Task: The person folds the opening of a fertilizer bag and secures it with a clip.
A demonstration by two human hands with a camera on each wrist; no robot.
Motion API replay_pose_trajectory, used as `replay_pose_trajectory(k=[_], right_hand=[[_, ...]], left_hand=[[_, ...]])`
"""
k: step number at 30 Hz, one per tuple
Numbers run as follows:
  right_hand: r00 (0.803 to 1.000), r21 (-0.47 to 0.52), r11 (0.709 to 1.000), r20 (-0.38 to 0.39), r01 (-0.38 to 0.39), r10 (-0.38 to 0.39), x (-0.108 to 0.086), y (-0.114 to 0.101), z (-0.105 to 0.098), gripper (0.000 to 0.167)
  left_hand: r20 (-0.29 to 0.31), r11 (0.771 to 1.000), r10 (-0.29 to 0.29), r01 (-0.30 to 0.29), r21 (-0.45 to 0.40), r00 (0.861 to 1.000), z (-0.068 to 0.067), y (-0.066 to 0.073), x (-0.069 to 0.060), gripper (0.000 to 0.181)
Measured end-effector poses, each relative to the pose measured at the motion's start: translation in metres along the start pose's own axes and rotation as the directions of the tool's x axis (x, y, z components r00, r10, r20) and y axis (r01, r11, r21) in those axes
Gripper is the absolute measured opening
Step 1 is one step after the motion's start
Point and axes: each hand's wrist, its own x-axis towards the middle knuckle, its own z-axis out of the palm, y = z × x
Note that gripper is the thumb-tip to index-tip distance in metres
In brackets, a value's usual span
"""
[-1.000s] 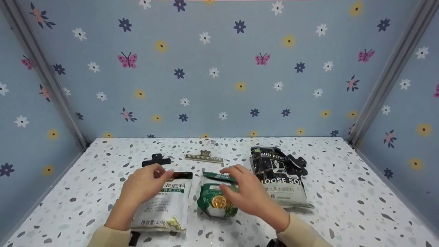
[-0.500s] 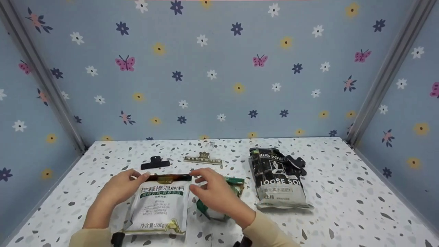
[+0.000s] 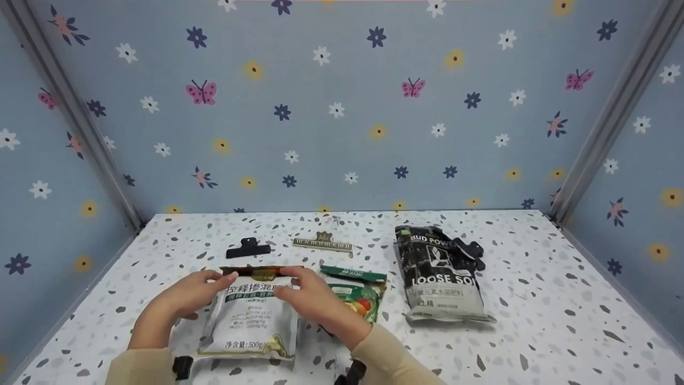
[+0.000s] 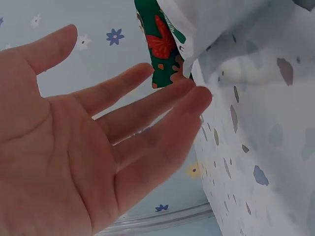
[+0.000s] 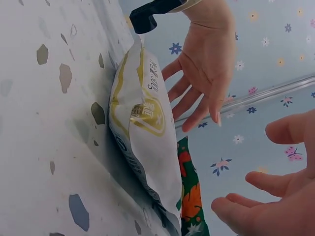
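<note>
A white bag marked 500g (image 3: 251, 323) lies on the speckled table in the head view, its dark top strip (image 3: 256, 271) folded over. At the bag's upper left is my left hand (image 3: 179, 295), thumb by the strip. My right hand (image 3: 315, 299) reaches over the upper right corner. In the left wrist view, the left fingers (image 4: 147, 132) are extended beside a green and red flap (image 4: 165, 49), thumb apart. From the right wrist, the right hand (image 5: 275, 189) shows parted fingers and thumb beyond the bag. Whether fingertips touch the bag is unclear.
A green bag (image 3: 368, 291) lies partly behind the right forearm. Farther right is a black and grey soil bag (image 3: 441, 267) with a black clip (image 3: 471, 250) at its upper right. A black clip (image 3: 248, 249) and a brass-coloured clip (image 3: 323, 244) lie behind the bags.
My right hand has moved left from the green bag to the white bag's upper right corner. My left hand has shifted left to the upper left corner, uncovering the bag's printing.
</note>
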Motion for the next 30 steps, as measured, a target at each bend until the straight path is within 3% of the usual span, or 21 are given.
replay_pose_trajectory(k=[5,13,22,26,30], right_hand=[[0.996,0.059,0.994,0.015,-0.09,0.089,0.002,0.0,0.007,0.067],[0.99,0.151,0.978,0.017,-0.144,0.143,0.004,0.007,0.009,0.071],[0.989,0.19,0.971,0.033,-0.149,0.145,0.004,0.008,0.012,0.069],[0.99,0.207,0.969,-0.007,-0.135,0.14,0.004,0.008,0.014,0.066],[0.987,0.29,0.948,-0.059,-0.127,0.15,0.004,0.008,0.015,0.065]], left_hand=[[0.026,0.999,-0.03,0.031,-0.04,0.999,-0.001,-0.002,0.003,0.098],[0.026,0.997,-0.004,0.006,-0.082,1.0,0.002,-0.008,0.008,0.092],[0.055,0.989,0.002,0.006,-0.145,0.998,0.001,-0.015,0.012,0.094],[0.065,0.981,0.009,0.004,-0.195,0.998,-0.001,-0.018,0.01,0.097],[0.068,0.973,0.01,0.006,-0.23,0.998,-0.005,-0.022,0.009,0.097]])
